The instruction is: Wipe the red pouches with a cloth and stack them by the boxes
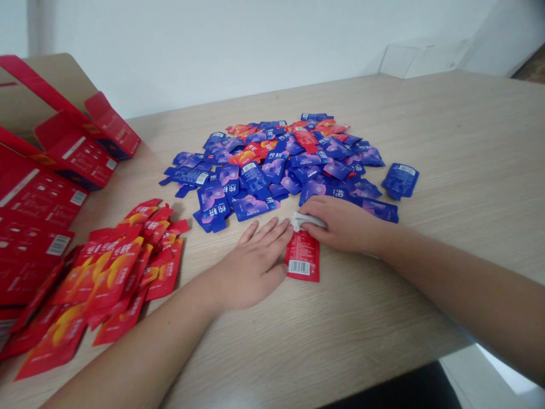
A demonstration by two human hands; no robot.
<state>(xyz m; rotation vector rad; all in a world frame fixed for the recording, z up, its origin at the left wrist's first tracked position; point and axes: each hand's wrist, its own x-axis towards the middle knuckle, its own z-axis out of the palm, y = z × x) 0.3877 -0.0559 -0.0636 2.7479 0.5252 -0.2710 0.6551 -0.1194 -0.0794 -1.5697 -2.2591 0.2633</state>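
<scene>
Between both hands, red sachet (303,255)

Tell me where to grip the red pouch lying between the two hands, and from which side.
Grip the red pouch at its near, barcoded end, coming from the person's side of the table. It lies flat, lengthwise away from the person; that end is bare. The far white end sits under the right hand's fingers, and the left hand lies flat against its left edge, so pinching there is probably awkward.
</scene>
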